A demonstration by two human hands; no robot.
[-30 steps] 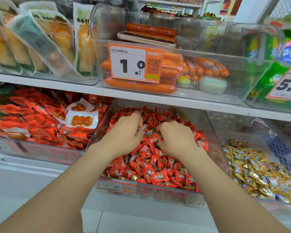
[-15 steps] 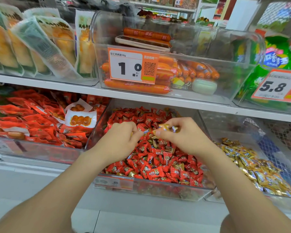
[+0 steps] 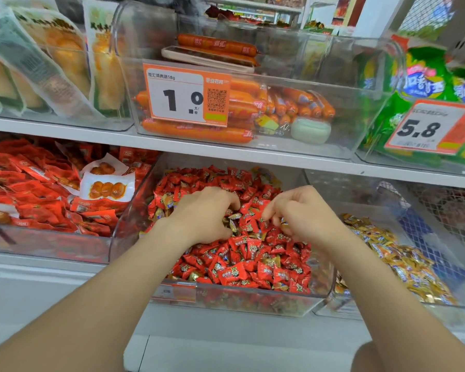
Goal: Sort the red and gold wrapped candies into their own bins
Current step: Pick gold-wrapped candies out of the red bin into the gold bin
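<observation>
Two hands reach into the middle bin, a see-through box low in the center of the frame. This bin is piled full of red candies. A few gold ones are mixed into the red pile, like one gold candy near the front.

The left hand lies on the pile with its fingers bent down into the wrappers. They are close together, but I cannot tell if they are holding anything. A bit of gold wrapper lies just by its fingertips.

The right hand sits just beside it, on the right part of the pile. One finger points down at the red candies. The other fingers are curled in, with a small gold piece tucked under them.

Most of the gold candies are in the right bin, at the lower right of the frame, touching the middle bin's side.

At the lower left are red snack packets. Up above, on the white shelf, orange sausages lie in another clear box with a price tag that says 1.0. Green bags are at the upper right.
</observation>
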